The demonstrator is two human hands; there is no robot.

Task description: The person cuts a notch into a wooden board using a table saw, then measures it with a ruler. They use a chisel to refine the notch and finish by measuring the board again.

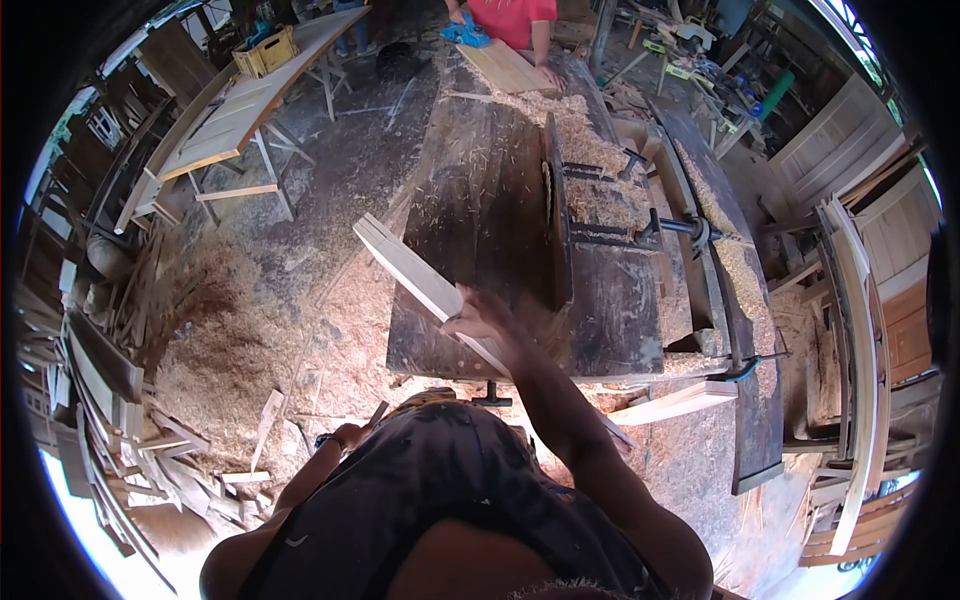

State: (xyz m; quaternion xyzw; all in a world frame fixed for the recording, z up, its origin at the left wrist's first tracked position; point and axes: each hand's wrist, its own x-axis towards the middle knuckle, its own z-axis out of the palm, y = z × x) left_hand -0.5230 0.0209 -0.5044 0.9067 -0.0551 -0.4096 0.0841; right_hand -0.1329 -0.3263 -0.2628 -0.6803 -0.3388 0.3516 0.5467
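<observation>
My right hand [482, 322] is wrapped round a long, pale wooden board [405, 268], held at a slant over the near left corner of the workbench [430, 345]. The board's far end points up and left; my forearm hides part of its near length. Low beside my body is my left hand [350, 434], with a watch [323, 440] at the wrist. A thin dark piece shows just past its fingers, which are too small and partly hidden to tell whether they grip it.
Clamps [655, 228] and wood shavings [600, 200] lie on the bench. Across it, a person in a red shirt [512, 15] has a blue power tool [466, 32] on a panel [505, 68]. Scrap wood [170, 460] is piled left; a panel on trestles [235, 115] stands behind.
</observation>
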